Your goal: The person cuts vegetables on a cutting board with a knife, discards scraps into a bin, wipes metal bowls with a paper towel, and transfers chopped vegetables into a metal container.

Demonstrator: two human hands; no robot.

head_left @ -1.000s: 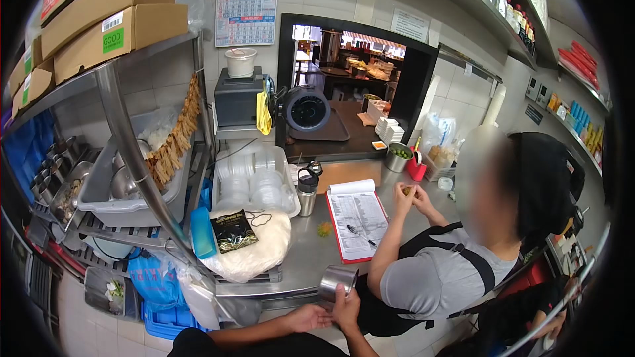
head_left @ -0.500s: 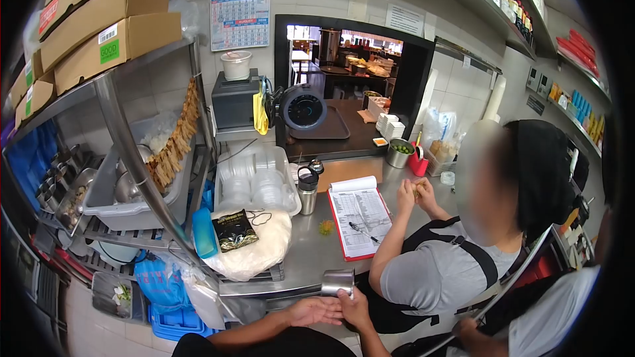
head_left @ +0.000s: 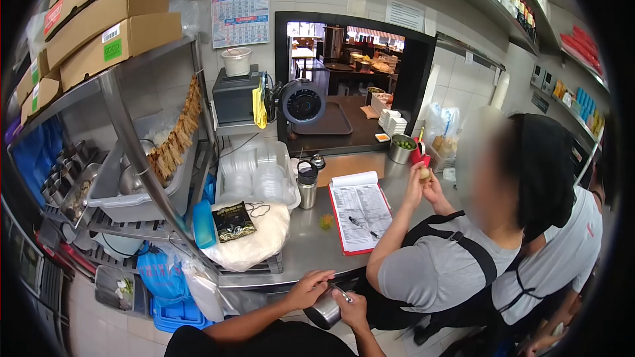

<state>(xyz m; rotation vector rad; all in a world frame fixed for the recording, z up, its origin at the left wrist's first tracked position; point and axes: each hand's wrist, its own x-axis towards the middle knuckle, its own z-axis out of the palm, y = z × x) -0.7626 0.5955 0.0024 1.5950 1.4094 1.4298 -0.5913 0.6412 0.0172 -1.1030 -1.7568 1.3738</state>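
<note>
A steel cup (head_left: 323,311) is tilted low in front of me, below the counter's front edge. My right hand (head_left: 352,309) grips it at its right side, near the rim and handle. My left hand (head_left: 309,289) lies over the cup's upper left edge with its fingers stretched out. What is inside the cup cannot be seen. On the steel counter (head_left: 304,235) beyond are a red clipboard with printed sheets (head_left: 360,211), two pens, a small green-orange heap (head_left: 327,221) and a steel tumbler (head_left: 307,188).
A co-worker in a grey shirt (head_left: 423,271) stands close on the right, holding a small round item (head_left: 424,174). Another person (head_left: 555,258) is behind. A metal rack (head_left: 142,185) with tubs stands left. Plastic containers (head_left: 254,175) and a white bag (head_left: 248,244) occupy the counter's left.
The cup has tipped and moved down and left. My left hand has risen from beside it onto its edge. The second person has come into fuller view behind the co-worker.
</note>
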